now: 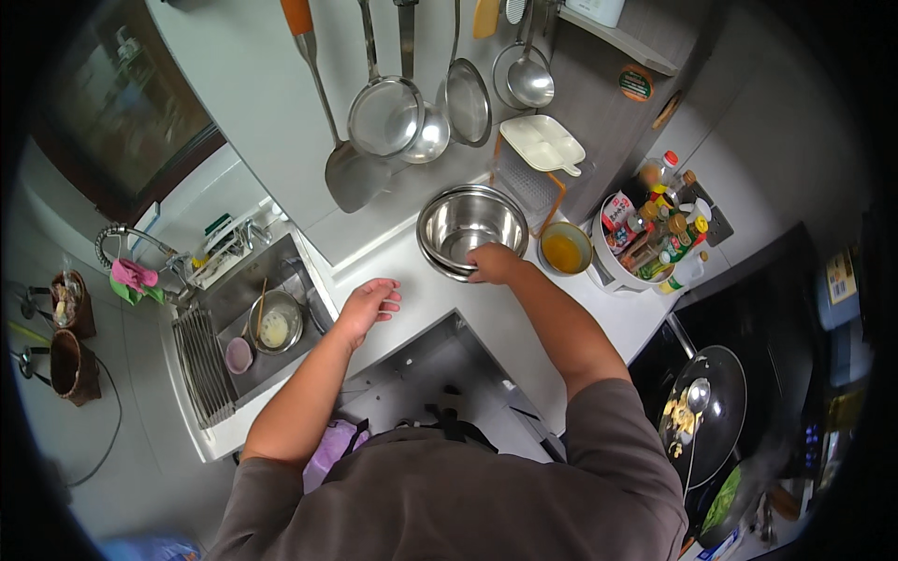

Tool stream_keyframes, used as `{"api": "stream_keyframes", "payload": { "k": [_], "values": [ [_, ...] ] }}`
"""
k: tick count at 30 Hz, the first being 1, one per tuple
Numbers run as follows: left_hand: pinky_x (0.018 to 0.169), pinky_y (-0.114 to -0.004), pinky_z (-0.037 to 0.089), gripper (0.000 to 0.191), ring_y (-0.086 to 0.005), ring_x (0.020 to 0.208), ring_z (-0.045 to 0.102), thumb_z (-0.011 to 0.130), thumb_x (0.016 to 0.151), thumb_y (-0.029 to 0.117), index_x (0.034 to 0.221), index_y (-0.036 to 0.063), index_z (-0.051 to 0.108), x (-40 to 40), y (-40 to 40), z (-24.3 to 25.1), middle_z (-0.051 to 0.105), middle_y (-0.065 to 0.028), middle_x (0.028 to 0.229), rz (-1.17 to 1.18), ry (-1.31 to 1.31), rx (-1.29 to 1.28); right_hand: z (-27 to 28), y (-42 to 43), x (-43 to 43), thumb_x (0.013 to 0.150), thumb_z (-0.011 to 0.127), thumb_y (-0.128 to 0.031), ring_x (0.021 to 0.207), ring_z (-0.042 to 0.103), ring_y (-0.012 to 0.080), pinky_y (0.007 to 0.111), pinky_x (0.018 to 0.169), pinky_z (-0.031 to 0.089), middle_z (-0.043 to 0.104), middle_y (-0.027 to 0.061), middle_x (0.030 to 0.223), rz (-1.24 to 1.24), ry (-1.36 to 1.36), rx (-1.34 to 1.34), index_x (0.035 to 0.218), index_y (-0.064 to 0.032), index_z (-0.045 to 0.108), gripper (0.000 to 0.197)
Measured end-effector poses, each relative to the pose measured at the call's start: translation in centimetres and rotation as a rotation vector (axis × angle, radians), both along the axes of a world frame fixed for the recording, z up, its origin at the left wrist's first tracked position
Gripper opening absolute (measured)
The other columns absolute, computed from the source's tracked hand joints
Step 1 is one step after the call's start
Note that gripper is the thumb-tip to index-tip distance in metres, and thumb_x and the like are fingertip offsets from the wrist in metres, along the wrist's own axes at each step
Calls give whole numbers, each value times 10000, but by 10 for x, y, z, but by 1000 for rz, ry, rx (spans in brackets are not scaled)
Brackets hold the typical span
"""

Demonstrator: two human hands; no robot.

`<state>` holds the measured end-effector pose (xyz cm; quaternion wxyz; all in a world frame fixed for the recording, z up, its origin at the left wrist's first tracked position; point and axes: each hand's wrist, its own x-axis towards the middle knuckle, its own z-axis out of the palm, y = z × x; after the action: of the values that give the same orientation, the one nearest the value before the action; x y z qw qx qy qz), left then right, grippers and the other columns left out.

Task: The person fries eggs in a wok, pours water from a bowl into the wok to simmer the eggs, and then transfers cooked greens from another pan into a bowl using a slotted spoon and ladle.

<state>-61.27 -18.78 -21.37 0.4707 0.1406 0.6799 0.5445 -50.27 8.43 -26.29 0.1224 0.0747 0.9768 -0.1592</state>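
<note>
Nested stainless steel bowls [456,210] stand on the white countertop [421,308] against the wall. My right hand [497,264] grips their near rim, fingers over the edge inside the top bowl. My left hand [367,308] hovers over the counter to the left of the bowls, fingers loosely spread, holding nothing. Just right of the bowls is a ceramic bowl [565,248] with yellow-orange liquid in it. Behind it a white divided plate [542,142] leans by a clear ribbed container with an orange rim [554,209].
At left, the sink [245,379] holds a metal bowl [279,321] and a pink bowl [239,355]. A skimmer [386,117] and spatula [351,175] hang ahead. Right are a bottle caddy [617,261], a wok [722,414] with egg pieces and a ladle, and a pan of greens [722,499].
</note>
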Motion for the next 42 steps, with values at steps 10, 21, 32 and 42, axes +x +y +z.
{"api": "stream_keyframes", "payload": {
  "k": [10, 21, 32, 42],
  "values": [
    [810, -386, 476, 794, -269, 1032, 513, 410, 826, 616, 1362, 56, 235, 4, 38, 3, 419, -166, 1261, 154, -188, 77, 67, -38, 50, 700, 588, -134, 803, 554, 225, 384, 832, 417, 566, 43, 740, 249, 541, 84, 745, -108, 574, 54],
    [587, -349, 565, 305, -228, 676, 642, 479, 828, 155, 1034, -69, 494, 4, -115, -30, 622, -150, 831, 508, -185, -126, 49, -134, 9, 648, 738, -240, 1229, 325, 331, 420, 1021, 298, 381, 144, 1285, 551, 486, -279, 1198, -136, 494, 611],
    [540, -279, 542, 416, -200, 751, 636, 478, 818, 257, 1160, 21, 460, -18, -274, -21, 601, -123, 979, 895, -50, -129, 28, -264, -146, 811, 573, -285, 361, 410, 105, 258, 326, 318, 509, 51, 574, -136, -285, -1244, 1057, 8, 483, 394],
    [617, -264, 457, 596, -153, 723, 579, 544, 827, 390, 1282, 37, 390, -179, -352, -59, 611, -80, 941, 909, 158, -68, 8, -331, -253, 770, 501, -179, 390, 458, 140, 283, 361, 358, 497, 52, 537, -355, -228, -1008, 728, -6, 529, 180]
  ]
}}
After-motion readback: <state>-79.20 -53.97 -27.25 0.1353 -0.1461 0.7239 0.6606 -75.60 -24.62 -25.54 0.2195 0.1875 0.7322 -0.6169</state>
